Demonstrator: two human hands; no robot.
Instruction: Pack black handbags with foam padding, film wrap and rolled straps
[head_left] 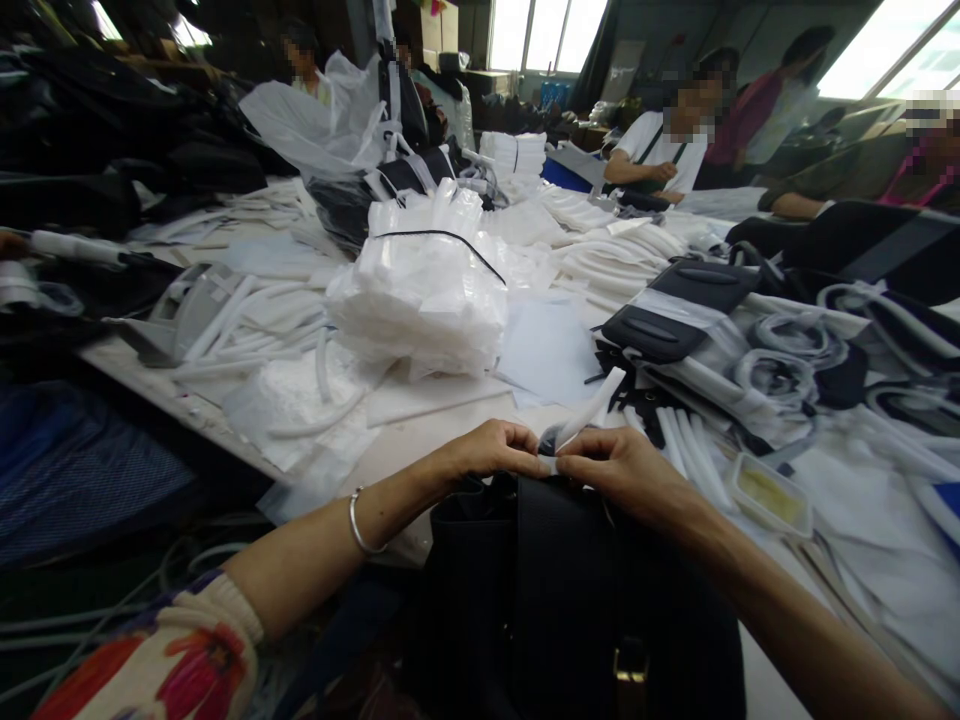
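A black bag (566, 590) with a gold-coloured buckle (631, 663) stands upright close in front of me. At its top, my left hand (499, 450) and my right hand (622, 465) meet with fingertips nearly touching. Both are closed in a pinch on a white foam strip (596, 408), whose loose end sticks up to the right behind the fingers. A small dark, shiny part (551, 438) shows between the hands; it looks like part of the bag's handle, but the fingers hide most of it.
A big bundle of clear plastic bags (424, 290) tied with a black band lies ahead. Foam strips (694, 450), a small plastic tub (771, 495) and wrapped black bags (679, 300) are at the right. Across the table a person in white (686, 165) sits among others.
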